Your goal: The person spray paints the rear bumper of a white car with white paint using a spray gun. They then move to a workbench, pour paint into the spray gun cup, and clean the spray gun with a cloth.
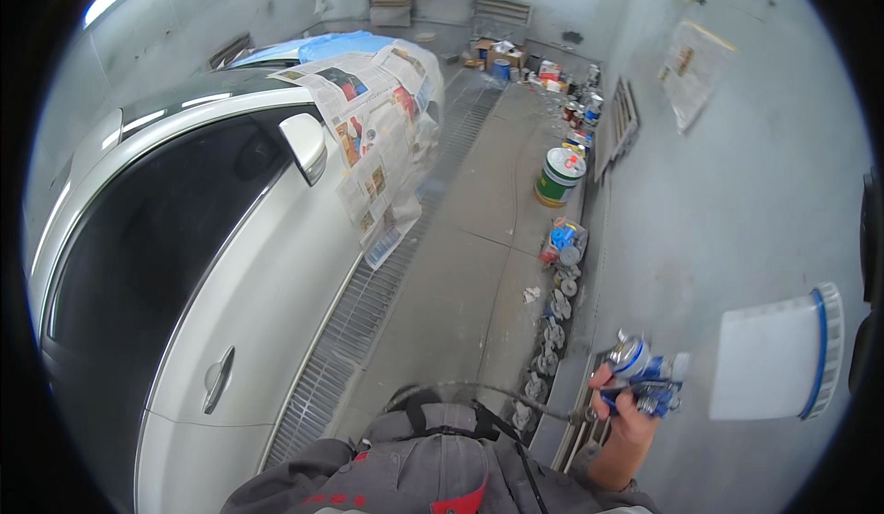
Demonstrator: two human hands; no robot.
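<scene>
In my right hand (633, 420) is a blue and silver spray gun (645, 387), the fingers wrapped round its body. A dark hose (497, 389) runs from the gun across the front of my grey work clothes. Just right of the gun shows a white cup (764, 359) with a blue ring and a ribbed rim; whether it is joined to the gun I cannot tell. My left hand is out of view; only a grey sleeve shows at the lower edge. A white car (267, 321) stands to my left, its front partly covered with newspaper (373, 160).
Blue sheeting (341, 46) lies over the car's far side. A floor grate (336, 358) runs beside the car. Along the right wall (737, 192) stand a green and white bucket (559, 177), several cans and a box of items (564, 241). A cardboard box (506, 55) sits farther back.
</scene>
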